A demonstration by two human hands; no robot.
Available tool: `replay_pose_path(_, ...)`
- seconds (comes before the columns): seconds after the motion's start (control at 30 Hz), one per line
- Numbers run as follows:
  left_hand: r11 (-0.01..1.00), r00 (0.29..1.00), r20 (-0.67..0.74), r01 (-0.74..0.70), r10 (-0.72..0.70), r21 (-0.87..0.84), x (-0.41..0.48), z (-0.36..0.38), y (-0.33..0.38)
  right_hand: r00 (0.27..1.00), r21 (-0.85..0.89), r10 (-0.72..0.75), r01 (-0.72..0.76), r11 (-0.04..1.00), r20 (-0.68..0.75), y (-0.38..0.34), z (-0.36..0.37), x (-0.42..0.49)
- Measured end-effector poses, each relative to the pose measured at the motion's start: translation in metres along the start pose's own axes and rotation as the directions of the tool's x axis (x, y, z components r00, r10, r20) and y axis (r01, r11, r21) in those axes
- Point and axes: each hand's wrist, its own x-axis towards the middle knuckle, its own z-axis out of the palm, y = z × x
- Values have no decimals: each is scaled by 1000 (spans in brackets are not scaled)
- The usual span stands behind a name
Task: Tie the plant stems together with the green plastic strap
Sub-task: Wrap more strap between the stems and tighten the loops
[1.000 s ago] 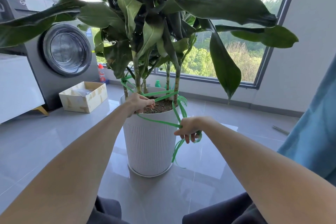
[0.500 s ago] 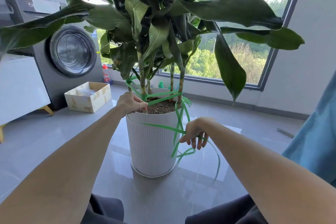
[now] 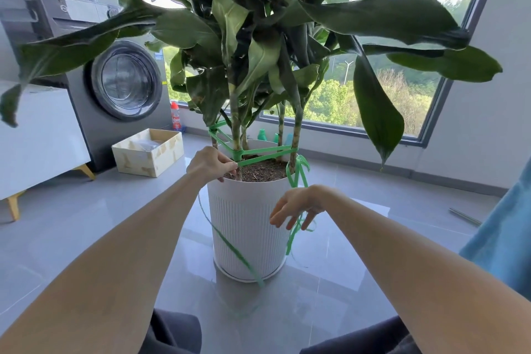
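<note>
Several turns of green strap (image 3: 264, 152) circle the stems (image 3: 296, 135); no knot yet, tail hangs loose. Left hand (image 3: 208, 162) pinches the strap; right hand (image 3: 297, 204) spread, probably holding nothing.

Head-worn wide-angle camera looks forward and down along the wearer's arms to a white pot (image 3: 244, 224) on a grey floor (image 3: 86, 224).

The view is close: both forearms enter from the bottom corners. The left hand (image 3: 211, 162) is at the green strap (image 3: 264, 152) on the pot's near-left rim, and the right hand (image 3: 297, 205) is beside its right wall, at centre frame. Leaves (image 3: 373, 17) crowd the top edge, nearest the lens. A washing machine (image 3: 123, 80) stands far left, and a window (image 3: 402, 112) closes the far right, its frame leaning in the wide lens.
</note>
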Motion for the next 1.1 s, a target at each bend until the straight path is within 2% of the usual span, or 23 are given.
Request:
replay_pose_path(0.07,1000,1000,-15,9,-10,-25,1,0,-2,983,123,-27,51,991,-184,-1,-5,10)
replay_pose_path(0.1,999,1000,-24,13,-14,-46,2,1,-2,945,193,-29,97,976,-325,-1,-7,15)
replay_pose_path(0.13,997,999,-35,16,-18,-70,3,2,-2,876,246,-12,148,958,-482,-2,-10,21)
replay_pose_path(0.2,994,998,-57,21,-27,-108,3,3,1,644,266,62,225,937,-763,-3,-17,30)
replay_pose_path(0.23,993,997,-66,24,-31,-116,4,4,1,532,260,97,239,936,-841,-5,-21,34)
replay_pose_path(0.27,993,997,-69,21,-30,-119,5,4,1,450,250,118,245,937,-885,-6,-23,35)
replay_pose_path(0.3,993,997,-69,18,-26,-118,6,5,1,404,234,120,245,941,-907,-7,-25,37)
replay_pose_path(0.37,994,997,-72,9,-17,-113,7,5,-1,399,199,93,235,951,-912,-9,-26,42)
replay_pose_path(0.53,990,997,-77,1,-12,-141,11,8,-6,466,159,53,190,969,-883,-11,-26,58)
replay_pose_path(0.73,986,998,-64,-7,-3,-165,11,9,-7,513,155,93,79,985,-853,-7,-28,67)
replay_pose_path(0.93,990,999,-37,-34,29,-135,13,11,-7,470,73,80,-33,997,-879,-3,-30,69)
replay_pose_path(1.1,993,998,-56,-42,35,-115,14,13,-8,444,-60,18,-161,985,-896,1,-28,68)
